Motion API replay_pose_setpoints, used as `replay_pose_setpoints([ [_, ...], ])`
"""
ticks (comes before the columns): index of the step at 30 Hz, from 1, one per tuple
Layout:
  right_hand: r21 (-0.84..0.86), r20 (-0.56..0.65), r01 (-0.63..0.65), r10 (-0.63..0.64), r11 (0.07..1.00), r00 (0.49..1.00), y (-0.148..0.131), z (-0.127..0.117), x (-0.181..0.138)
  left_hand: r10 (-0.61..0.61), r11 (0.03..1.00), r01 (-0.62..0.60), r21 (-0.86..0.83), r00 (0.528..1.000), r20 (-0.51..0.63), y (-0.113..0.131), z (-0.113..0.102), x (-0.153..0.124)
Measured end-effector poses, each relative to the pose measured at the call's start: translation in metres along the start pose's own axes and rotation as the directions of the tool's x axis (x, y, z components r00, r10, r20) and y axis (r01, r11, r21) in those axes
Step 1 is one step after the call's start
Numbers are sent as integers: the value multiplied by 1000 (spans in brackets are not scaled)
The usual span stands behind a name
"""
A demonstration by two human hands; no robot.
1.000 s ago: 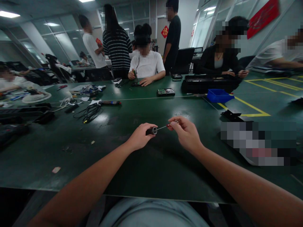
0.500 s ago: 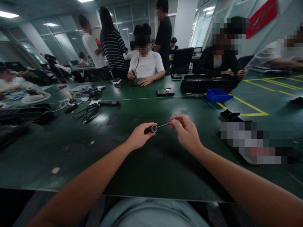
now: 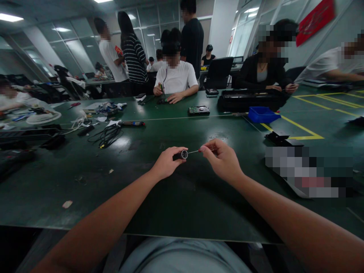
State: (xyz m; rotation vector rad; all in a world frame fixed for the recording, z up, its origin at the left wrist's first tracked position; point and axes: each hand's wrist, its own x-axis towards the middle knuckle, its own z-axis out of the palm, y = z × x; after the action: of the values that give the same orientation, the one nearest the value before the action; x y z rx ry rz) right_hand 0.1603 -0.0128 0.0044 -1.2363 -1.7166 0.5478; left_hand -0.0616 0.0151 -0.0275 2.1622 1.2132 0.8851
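My left hand (image 3: 167,163) is closed around a short black cylinder (image 3: 184,154), whose ring-shaped silvery end faces right; its exact kind is unclear. In my right hand (image 3: 224,159) is a screwdriver (image 3: 199,150) with a reddish handle, pinched between thumb and fingers. The thin metal shaft runs leftward and its tip meets the open end of the cylinder. How far the tip reaches inside cannot be made out. Both hands are above the green table (image 3: 170,204), and most of the screwdriver's handle is hidden by my fingers.
Black cables (image 3: 106,136) and a pen-like tool (image 3: 132,123) lie at the left. Ahead are a circuit-board device (image 3: 198,110), a blue bin (image 3: 263,114) and a long black housing (image 3: 251,99). A blurred-out pale object (image 3: 301,170) lies right. A person (image 3: 176,76) sits opposite.
My right hand has shifted slightly left along the screwdriver, with its fingers now nearer the shaft. My left hand and the cylinder stay almost in place.
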Motion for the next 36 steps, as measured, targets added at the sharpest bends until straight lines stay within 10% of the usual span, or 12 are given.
replay_pose_setpoints([
  [27,-27,104,-29,31,999,994,1,1,-1,20,1000,-20,-7,1000,0,-3,-1,0],
  [36,245,1,-20,21,969,1000,8,6,0,31,997,-30,74,999,-14,-2,1,2],
])
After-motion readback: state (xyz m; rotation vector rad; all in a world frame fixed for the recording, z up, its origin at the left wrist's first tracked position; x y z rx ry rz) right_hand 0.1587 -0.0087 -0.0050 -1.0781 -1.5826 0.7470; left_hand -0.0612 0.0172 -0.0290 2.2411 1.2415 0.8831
